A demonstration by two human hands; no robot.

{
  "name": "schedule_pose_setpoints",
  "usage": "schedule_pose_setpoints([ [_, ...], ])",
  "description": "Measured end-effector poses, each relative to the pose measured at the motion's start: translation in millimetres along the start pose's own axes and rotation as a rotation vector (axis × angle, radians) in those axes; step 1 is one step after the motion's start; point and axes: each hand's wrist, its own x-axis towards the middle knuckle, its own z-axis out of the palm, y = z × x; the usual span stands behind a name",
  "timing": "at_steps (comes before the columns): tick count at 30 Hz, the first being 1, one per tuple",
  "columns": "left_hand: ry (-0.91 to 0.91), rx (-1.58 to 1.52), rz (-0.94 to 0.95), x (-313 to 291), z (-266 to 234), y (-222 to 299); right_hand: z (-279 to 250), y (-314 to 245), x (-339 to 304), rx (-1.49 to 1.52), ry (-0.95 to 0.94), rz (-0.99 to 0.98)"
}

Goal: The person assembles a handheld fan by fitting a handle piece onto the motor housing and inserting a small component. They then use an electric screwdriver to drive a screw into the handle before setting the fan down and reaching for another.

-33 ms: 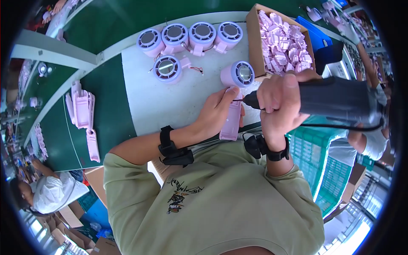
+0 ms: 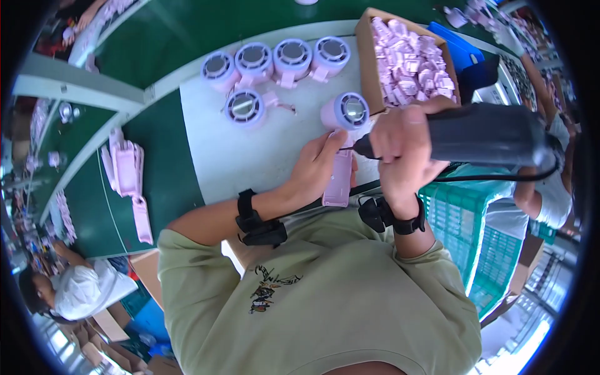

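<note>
My left hand point(image 2: 315, 165) is closed around the pink handle point(image 2: 338, 181) of a handheld fan, its open hollow side facing up. The round lilac fan head point(image 2: 347, 111) sits at the far end of that handle. Gripped in my right hand point(image 2: 403, 144) is a black electric screwdriver point(image 2: 487, 134), lying nearly level and pointing left. Its thin bit reaches the top of the handle, close to my left thumb; whether it touches a screw is too small to tell.
Several fan heads point(image 2: 292, 55) stand on the white mat point(image 2: 212, 156). At the back right is a cardboard box point(image 2: 370, 69) of small pink parts. Pink handle shells point(image 2: 127, 169) lie on the green table at left. A green crate point(image 2: 459, 219) stands right; co-workers sit on both sides.
The whole view has shifted slightly, and a round pale part shows at the top edge. Both hands, the handle and the screwdriver keep almost the same pose.
</note>
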Motion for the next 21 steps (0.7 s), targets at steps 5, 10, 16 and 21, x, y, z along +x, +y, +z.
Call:
schedule_pose_setpoints([
  [5,0.046,-0.007,-0.002,-13,41,7,-27,-38,13,-0.128,-0.048,-0.031],
  [10,0.033,0.160,0.042,-27,74,20,-67,-119,30,-0.015,0.064,0.034],
  [16,0.022,0.382,-0.053,-36,68,112,-153,-166,58,-0.121,0.289,-0.006],
  [21,0.113,0.420,0.048,22,39,207,-211,-168,83,-0.565,0.436,-0.026],
])
